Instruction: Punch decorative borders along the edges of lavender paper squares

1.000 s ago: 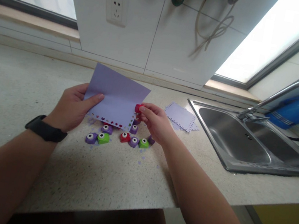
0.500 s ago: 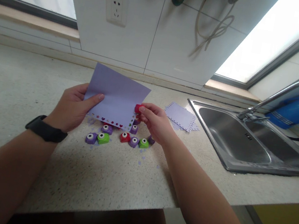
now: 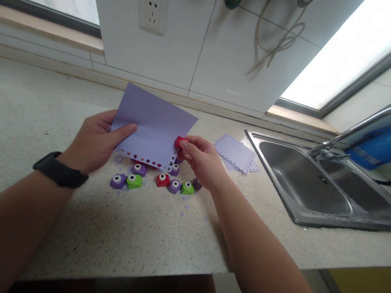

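Observation:
My left hand (image 3: pixel 101 138) grips the left side of a purple sheet of paper (image 3: pixel 152 122), thumb on its face. Small shapes such as hearts and stars are punched along the sheet's lower edge and up the lower right side. Between the thumb and fingers of my right hand (image 3: pixel 200 160) is a small red craft punch (image 3: pixel 180 142), placed at the sheet's right edge. Below the sheet lie several more punches, among them a purple punch (image 3: pixel 118 181), a green punch (image 3: pixel 134 182) and a red punch (image 3: pixel 163 180). Others are partly hidden by the sheet and my right hand.
Right of my hand lies a stack of purple sheets (image 3: pixel 235 151) with punched edges. A steel double sink (image 3: pixel 302 179) with a tap (image 3: pixel 368 120) is set into the speckled counter (image 3: pixel 120 239). Small paper cutouts are scattered around the punches. A wall socket (image 3: pixel 152 13) is behind.
Almost nothing differs. The red punch sits very slightly further left along the sheet's right edge, and both hands keep their grips.

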Motion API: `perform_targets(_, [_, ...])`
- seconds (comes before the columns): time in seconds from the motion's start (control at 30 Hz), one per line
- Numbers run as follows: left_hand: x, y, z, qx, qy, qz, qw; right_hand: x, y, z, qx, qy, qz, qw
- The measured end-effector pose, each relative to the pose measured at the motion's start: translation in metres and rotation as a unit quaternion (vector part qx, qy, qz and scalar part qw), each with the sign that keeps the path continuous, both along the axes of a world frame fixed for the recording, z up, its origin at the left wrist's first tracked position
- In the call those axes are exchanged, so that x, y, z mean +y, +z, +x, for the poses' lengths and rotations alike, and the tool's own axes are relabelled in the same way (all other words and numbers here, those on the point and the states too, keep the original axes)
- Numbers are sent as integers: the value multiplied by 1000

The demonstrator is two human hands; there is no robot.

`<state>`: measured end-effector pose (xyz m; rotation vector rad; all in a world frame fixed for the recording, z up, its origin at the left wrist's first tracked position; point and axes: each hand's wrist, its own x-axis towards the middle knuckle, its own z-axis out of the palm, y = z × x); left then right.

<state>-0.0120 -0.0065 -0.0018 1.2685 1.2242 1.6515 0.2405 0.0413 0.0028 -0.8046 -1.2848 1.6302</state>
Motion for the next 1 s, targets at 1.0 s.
perform_targets(1.0, [-4,4,8,-40,-1,-23,999,-4,2,-3,33,11,6,999])
